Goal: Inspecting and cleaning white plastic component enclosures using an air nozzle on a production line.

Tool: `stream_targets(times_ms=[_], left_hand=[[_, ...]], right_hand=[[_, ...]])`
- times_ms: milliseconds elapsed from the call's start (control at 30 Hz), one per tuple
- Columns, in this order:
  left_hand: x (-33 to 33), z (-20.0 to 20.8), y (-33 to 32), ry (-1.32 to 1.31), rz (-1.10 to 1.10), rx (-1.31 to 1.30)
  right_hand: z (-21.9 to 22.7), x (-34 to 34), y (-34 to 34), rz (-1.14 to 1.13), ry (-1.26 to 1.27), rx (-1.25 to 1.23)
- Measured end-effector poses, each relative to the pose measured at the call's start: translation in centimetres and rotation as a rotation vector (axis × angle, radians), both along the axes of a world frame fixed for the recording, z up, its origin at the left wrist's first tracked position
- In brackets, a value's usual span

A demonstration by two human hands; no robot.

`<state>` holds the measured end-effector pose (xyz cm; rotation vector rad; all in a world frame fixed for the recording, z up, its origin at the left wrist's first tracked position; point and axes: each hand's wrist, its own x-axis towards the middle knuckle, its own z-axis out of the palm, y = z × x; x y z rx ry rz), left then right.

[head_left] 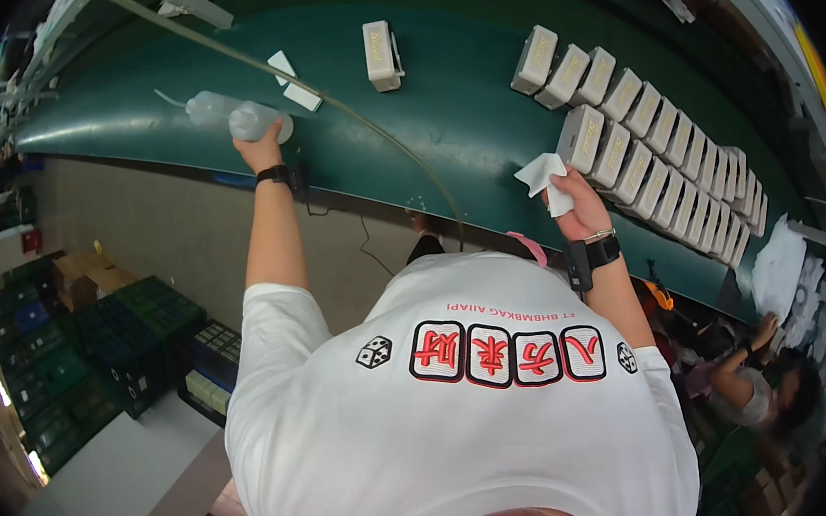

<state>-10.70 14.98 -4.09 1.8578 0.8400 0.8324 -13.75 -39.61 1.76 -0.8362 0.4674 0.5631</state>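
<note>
While left fingers [261, 145] grip a bottle [242, 119], right fingers [564, 191] apparently pinch a cloth [541, 176].

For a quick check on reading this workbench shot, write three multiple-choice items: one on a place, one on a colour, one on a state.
1. Where is the person's left hand?
A. On the translucent squeeze bottle lying on the bench
B. On the rows of boxes
C. On the floor crates

2. What colour is the bench surface?
A. Red
B. Dark green
C. Yellow

3. What is the right hand doing?
A. Hanging open and empty
B. Closed on a white cloth beside the white boxes
C. Holding a lone box in the air

Answers: 1 A, the fingers wrap the bottle's end at the bench's near edge. 2 B, the whole curved top shows dark green. 3 B, the cloth sticks out above the hand's grip, next to the nearest box in the row.
</note>
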Motion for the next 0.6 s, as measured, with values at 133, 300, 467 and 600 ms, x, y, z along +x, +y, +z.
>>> stream_targets(times_ms=[133, 300, 467, 600], left_hand=[[-2.0, 4.4, -9.5, 0.026, 0.200, 0.219], [-3.9, 16.4, -21.2, -0.116, -0.722, -0.056], [5.7, 15.0, -23.9, 0.353, -0.956, 0.037], [15.5, 10.8, -22.5, 0.786, -0.495, 0.232]], right_hand=[[-1.0, -1.3, -1.1, -0.046, 0.018, 0.005], [0.2, -1.2, -1.8, -0.022, -0.015, 0.016], [1.5, -1.8, -1.6, -0.061, -0.026, -0.018], [0.8, -2.4, -2.1, -0.053, -0.091, -0.004]])
